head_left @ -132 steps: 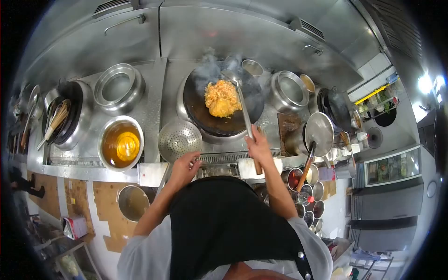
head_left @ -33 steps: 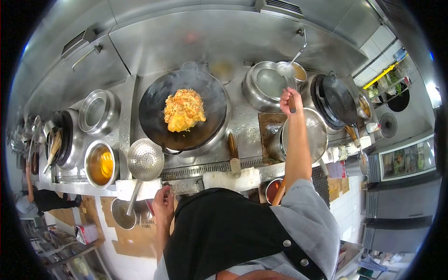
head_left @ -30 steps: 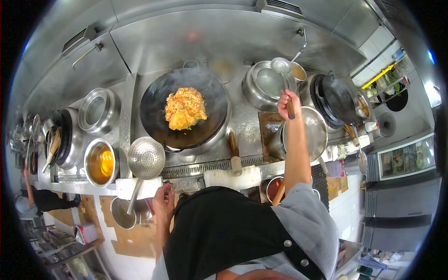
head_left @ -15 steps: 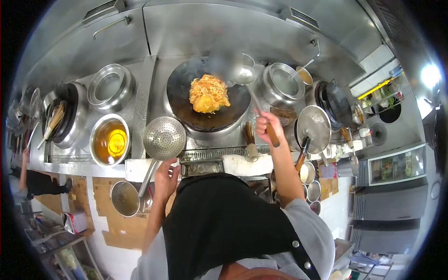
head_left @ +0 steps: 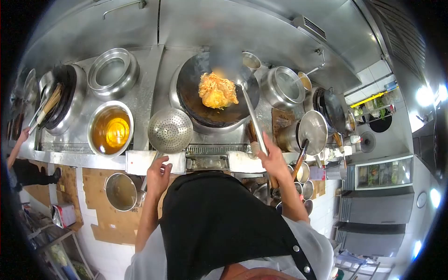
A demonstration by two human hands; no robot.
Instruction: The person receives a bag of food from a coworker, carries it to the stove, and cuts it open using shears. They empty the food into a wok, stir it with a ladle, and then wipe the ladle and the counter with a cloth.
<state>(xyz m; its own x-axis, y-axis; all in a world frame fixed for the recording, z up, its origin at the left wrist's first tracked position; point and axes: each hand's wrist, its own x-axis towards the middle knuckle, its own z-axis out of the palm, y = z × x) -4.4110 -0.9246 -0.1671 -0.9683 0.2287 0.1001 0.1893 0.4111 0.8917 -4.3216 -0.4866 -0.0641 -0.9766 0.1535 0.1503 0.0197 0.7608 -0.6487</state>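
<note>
My right hand [head_left: 274, 163] is closed around the long handle of a ladle [head_left: 252, 109], whose head is in the wok [head_left: 193, 105] at the right side of the food. An orange-yellow mass of what looks like fried egg [head_left: 217, 91] sits in the wok, with a greyish haze over it. Fingers loosely curled and apart, my left hand [head_left: 158, 175] rests by the counter's front edge, holding nothing that I can see. Right above it lies a perforated strainer [head_left: 170, 130], its handle running down beside that hand.
Left of the strainer stands a bowl of yellow oil [head_left: 111, 128]. Metal pots [head_left: 112, 72] [head_left: 284, 86] flank the wok. A bamboo brush [head_left: 253, 137] and a mesh strainer [head_left: 313, 132] on a pot lie near my right hand. At far left, another person's hand [head_left: 23, 135] holds a utensil.
My right hand has come down and closer to my body, and the ladle handle stands steeper. The egg mass has been shifted and looks more bunched. My left hand has barely moved.
</note>
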